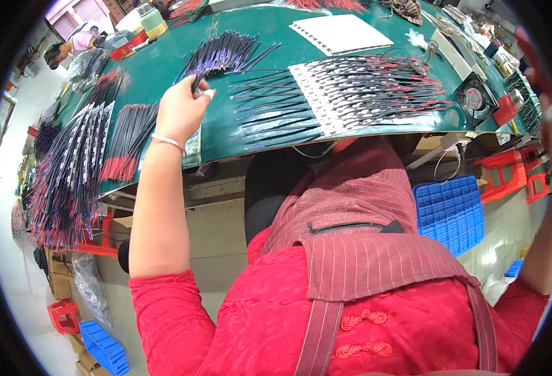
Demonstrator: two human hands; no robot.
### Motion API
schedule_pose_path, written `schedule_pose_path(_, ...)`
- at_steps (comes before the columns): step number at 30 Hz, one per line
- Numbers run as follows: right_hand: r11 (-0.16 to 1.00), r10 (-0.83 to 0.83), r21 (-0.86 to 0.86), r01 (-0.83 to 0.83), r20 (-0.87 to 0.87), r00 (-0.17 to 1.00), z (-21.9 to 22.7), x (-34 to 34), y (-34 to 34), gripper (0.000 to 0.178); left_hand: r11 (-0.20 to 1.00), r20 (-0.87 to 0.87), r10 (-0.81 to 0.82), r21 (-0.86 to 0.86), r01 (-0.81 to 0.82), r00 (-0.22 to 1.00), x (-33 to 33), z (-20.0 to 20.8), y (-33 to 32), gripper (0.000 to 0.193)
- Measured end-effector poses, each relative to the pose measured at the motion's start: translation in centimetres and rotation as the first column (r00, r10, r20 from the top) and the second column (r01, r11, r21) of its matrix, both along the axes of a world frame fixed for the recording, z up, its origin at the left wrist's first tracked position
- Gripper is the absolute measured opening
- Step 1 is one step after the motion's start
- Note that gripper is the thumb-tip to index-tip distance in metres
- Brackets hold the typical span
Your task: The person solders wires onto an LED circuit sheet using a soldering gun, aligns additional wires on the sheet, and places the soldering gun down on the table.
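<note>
- Nearest, the person's red jacket (257, 319) and striped maroon apron (357, 250) fill the lower part of the view.
- Just beyond them, a blue plastic crate (449, 213) sits on the floor at right, with red plastic stools (501, 172) past it.
- Reaching up from the lower left, the left hand (182, 109), a thin bracelet at its wrist, is curled with fingers pressed together, pinching the near ends of a fanned bundle of dark wire leads (226, 53) that lies on the green table (276, 28).
- Right of that hand, loose dark leads (269, 109) lie in rows near the table's front edge, beside a white sheet carrying rows of red-and-black wired parts (363, 94).
- At the far right rim, the right hand (550, 135) is raised well apart from the wires; it is blurred there, so I cannot tell whether it is spread or closed.
- Along the left table edge, long bundles of red-tipped black wires (69, 169) hang over.
- Farther back, a white spiral notebook (341, 32) lies flat, and a small black fan (475, 98) sits at the right.
- Farthest off, at upper left, another person (69, 47) bends over.
</note>
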State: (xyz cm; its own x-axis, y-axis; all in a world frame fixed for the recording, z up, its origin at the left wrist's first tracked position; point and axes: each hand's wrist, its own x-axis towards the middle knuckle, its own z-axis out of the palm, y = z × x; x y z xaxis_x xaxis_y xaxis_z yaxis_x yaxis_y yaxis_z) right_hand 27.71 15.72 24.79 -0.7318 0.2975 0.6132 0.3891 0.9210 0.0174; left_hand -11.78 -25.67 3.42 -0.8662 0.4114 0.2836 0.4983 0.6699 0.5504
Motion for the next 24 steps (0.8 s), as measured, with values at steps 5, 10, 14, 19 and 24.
schedule_pose_path(5, 0.658, 0.105, -0.699, -0.278, -0.281, 0.954, -11.2, -0.8, -3.9, 0.029, 0.995, -0.050, -0.055, -0.083, 0.051, 0.997, -3.7, 0.6, 5.7, 0.024)
schedule_pose_path(10, 0.415, 0.020, -0.762, -0.497, -0.538, 0.843, -16.6, -1.7, -4.5, 0.038, 0.933, -0.087, -0.087, -0.357, 0.051, 0.992, -7.0, 0.9, 13.1, 0.039)
schedule_pose_path(14, 0.354, -0.019, -0.773, -0.526, -0.568, 0.823, -17.9, -1.9, -3.5, 0.049, 0.826, -0.113, -0.034, -0.563, -0.036, 0.993, -9.3, -0.8, 17.7, 0.046)
schedule_pose_path(19, 0.293, -0.079, -0.785, -0.546, -0.589, 0.805, -18.7, -2.4, -2.2, 0.048, 0.784, -0.335, -0.166, -0.615, -0.082, 0.928, -11.2, -2.1, 20.3, 0.040)
schedule_pose_path(24, 0.122, -0.068, -0.822, -0.556, -0.566, 0.822, -20.3, -1.7, -0.2, 0.035, 0.802, -0.436, -0.318, -0.597, -0.006, 0.842, -11.9, -1.8, 19.9, 0.054)
